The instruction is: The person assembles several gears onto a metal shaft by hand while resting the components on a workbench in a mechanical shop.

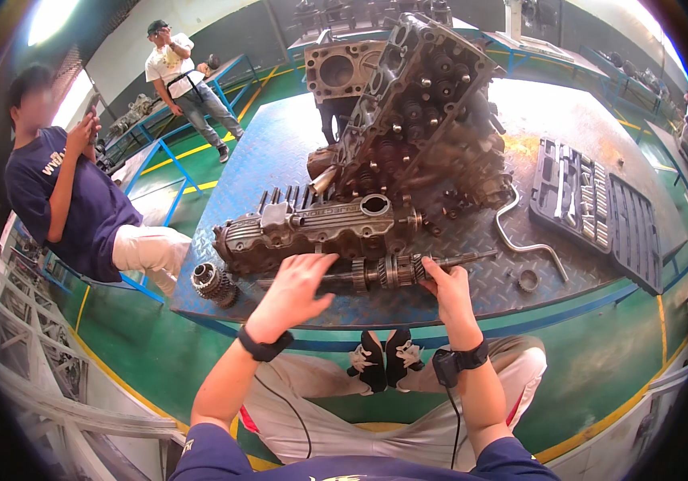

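Observation:
A gear shaft [388,272] with several toothed gears lies along the near edge of the metal table. My right hand [450,293] has its thumb and fingers closed on the gears at the shaft's right part; a thin rod end sticks out beyond it. My left hand [294,290] hovers over the shaft's left portion, fingers stretched and apart, holding nothing. Just behind both hands rests a long ribbed engine cover [312,232]. Left of my left hand stands a gear cluster [214,284].
A large engine block [424,104] fills the table's middle. To the right lie a bent metal bar [512,232], an open socket set case [588,204] and a small round cup [528,280]. One person [79,176] stands at the left with a phone, another [188,76] farther back.

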A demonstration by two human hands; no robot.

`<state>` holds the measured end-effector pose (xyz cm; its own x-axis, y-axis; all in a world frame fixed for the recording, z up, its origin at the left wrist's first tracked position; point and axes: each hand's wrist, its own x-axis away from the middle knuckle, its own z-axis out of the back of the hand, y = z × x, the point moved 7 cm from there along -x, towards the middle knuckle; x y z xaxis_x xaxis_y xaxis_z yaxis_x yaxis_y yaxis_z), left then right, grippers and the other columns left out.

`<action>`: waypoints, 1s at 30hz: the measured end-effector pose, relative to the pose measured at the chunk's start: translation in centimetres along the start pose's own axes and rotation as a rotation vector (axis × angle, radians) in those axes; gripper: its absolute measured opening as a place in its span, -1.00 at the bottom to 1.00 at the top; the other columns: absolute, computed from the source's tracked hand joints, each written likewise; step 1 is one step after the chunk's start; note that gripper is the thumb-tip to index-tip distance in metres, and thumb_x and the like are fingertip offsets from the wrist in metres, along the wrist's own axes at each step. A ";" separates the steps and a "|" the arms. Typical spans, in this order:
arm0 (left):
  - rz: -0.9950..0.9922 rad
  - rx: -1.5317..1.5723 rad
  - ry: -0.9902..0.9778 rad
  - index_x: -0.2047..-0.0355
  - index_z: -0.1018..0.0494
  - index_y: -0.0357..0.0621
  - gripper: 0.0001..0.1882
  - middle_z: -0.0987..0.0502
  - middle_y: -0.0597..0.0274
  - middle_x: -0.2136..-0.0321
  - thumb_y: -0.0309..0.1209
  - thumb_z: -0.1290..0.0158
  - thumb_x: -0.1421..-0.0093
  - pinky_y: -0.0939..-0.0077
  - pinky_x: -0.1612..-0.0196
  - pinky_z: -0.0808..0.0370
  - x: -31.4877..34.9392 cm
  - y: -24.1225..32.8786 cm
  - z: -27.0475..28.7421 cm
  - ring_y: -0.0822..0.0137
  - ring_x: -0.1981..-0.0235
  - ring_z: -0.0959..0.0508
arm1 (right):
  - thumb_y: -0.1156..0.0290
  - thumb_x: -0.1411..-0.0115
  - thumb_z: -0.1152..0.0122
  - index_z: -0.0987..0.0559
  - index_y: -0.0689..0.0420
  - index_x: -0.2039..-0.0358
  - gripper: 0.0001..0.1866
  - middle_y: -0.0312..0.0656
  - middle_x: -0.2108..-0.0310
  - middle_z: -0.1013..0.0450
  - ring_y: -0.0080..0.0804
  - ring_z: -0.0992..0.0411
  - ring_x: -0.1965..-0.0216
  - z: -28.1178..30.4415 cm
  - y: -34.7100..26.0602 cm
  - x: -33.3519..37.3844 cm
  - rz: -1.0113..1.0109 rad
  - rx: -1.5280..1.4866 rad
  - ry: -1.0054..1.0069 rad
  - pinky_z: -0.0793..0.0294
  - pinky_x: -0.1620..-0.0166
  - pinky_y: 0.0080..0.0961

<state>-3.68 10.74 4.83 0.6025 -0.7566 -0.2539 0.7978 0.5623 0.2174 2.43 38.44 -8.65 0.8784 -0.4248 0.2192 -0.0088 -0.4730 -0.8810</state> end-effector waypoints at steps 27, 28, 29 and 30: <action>0.222 0.174 0.278 0.05 -0.60 -0.28 -0.71 -0.58 0.04 0.16 -0.51 -0.24 -0.22 -0.06 -0.38 -0.22 0.0 -1.7 -9.1 -0.03 -0.02 -0.55 | 0.34 -0.38 -0.42 -0.70 0.28 0.07 -0.73 -0.19 0.11 -0.68 -0.47 -0.64 0.11 0.2 -1.1 0.5 -0.052 -0.051 -0.101 -0.67 0.02 -0.47; 0.207 0.174 0.268 0.05 -0.60 -0.28 -0.71 -0.58 0.04 0.16 -0.51 -0.24 -0.22 -0.06 -0.38 -0.22 0.1 -1.5 -9.4 -0.03 -0.02 -0.55 | 0.32 -0.38 -0.42 -0.70 0.28 0.06 -0.72 -0.19 0.10 -0.68 -0.47 -0.63 0.11 0.2 -1.2 0.5 -0.047 -0.040 -0.107 -0.67 0.02 -0.47; 0.198 0.181 0.313 0.04 -0.60 -0.30 -0.71 -0.57 0.04 0.16 -0.52 -0.24 -0.21 -0.04 -0.38 -0.22 0.5 -1.3 -9.3 -0.04 -0.02 -0.54 | 0.31 -0.38 -0.43 -0.69 0.29 0.04 -0.70 -0.19 0.10 -0.68 -0.47 -0.63 0.11 0.2 -1.3 0.5 -0.041 -0.030 -0.113 -0.67 0.02 -0.48; 0.191 0.187 0.360 0.04 -0.60 -0.31 -0.70 -0.57 0.03 0.16 -0.52 -0.24 -0.21 -0.02 -0.38 -0.22 0.8 -1.1 -9.1 -0.05 -0.01 -0.54 | 0.31 -0.38 -0.43 -0.69 0.29 0.04 -0.70 -0.19 0.10 -0.68 -0.47 -0.63 0.11 0.2 -1.4 0.5 -0.036 -0.042 -0.102 -0.67 0.02 -0.48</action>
<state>-3.89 12.49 -4.22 0.7340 -0.4621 -0.4976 0.6740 0.5852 0.4508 2.99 39.05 -7.35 0.9227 -0.3268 0.2045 0.0055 -0.5191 -0.8547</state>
